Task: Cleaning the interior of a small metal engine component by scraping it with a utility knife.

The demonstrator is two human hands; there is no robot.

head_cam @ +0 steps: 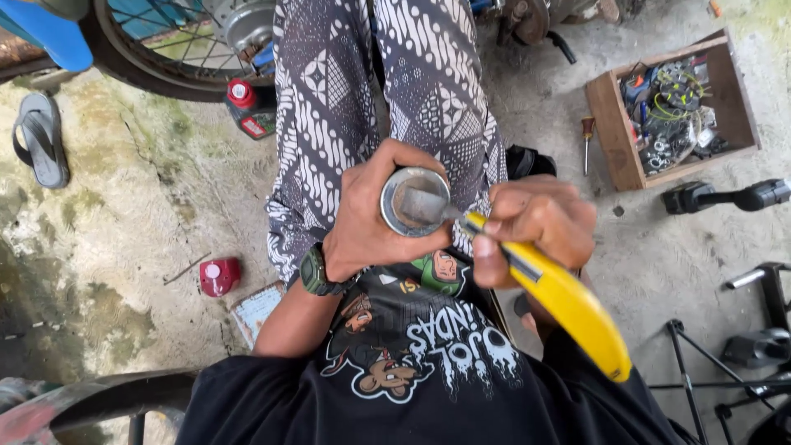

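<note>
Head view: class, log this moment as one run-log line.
left hand: grips round metal part | right hand: yellow utility knife, blade inside part

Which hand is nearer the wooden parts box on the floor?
Right. The right hand, gripping the yellow utility knife, sits on the side toward the wooden parts box; the left hand, holding the round metal part, is farther away.

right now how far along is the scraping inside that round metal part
Underway, not finished. The left hand grips the round part with its open end facing up, and the right hand holds the yellow knife with its blade inside the opening. The inside looks brownish and dull, so cleaning seems to remain. How much has already come off cannot be told. A screwdriver lies on the floor beside the wooden box.
</note>
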